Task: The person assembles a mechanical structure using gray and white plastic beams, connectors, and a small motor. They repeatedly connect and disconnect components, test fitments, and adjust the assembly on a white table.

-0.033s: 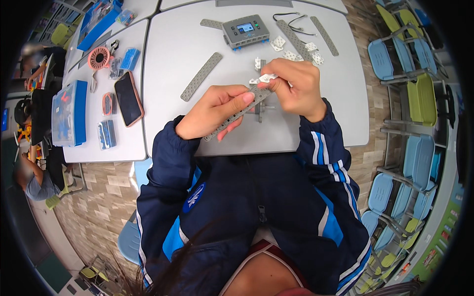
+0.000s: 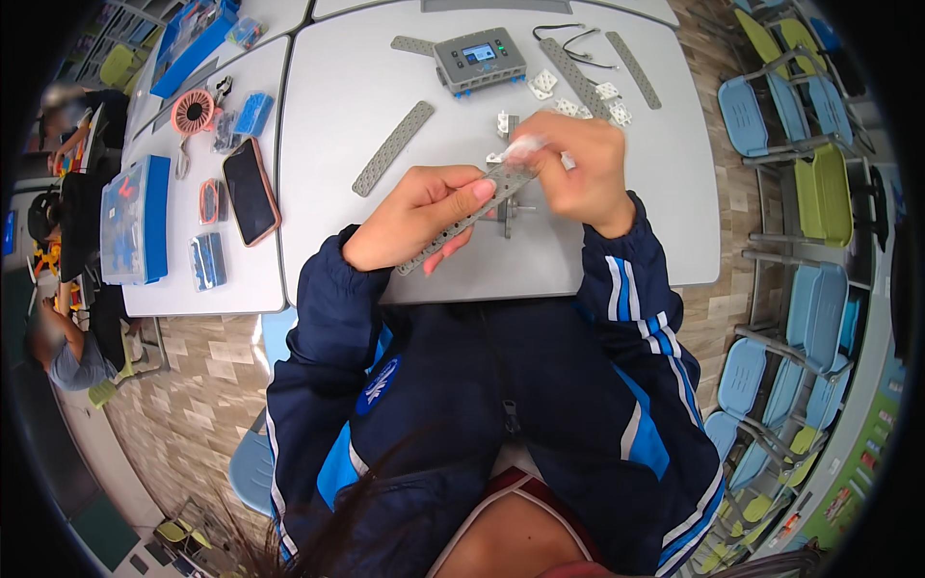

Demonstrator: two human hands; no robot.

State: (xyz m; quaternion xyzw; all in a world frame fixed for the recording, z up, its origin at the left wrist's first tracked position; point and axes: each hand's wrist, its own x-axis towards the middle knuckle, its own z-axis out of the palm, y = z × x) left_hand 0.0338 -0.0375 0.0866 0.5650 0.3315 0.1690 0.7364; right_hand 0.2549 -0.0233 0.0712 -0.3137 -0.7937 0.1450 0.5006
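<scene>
My left hand (image 2: 429,212) is closed round a long grey perforated building beam (image 2: 445,238), thumb on top, with the beam slanting up to the right. At the beam's far end, the fingers of my right hand (image 2: 586,171) pinch a white plastic connector (image 2: 523,149), which is smeared by motion. How far the connector sits in the beam's holes cannot be made out. Below my hands, partly hidden, lies a grey assembly with a thin metal shaft (image 2: 523,208). Another small white connector (image 2: 502,123) shows just beyond my right fingers.
Beyond my hands stands a grey controller (image 2: 479,60) with a lit screen. Loose grey beams (image 2: 393,149), white connectors (image 2: 542,83) and black cables (image 2: 578,43) lie around it. The left table bears a phone (image 2: 252,193), a blue parts box (image 2: 135,222) and a pink fan (image 2: 194,113).
My right hand has shifted and twisted slightly at the beam's end, blurring the white connector. My left hand and the beam stay in place.
</scene>
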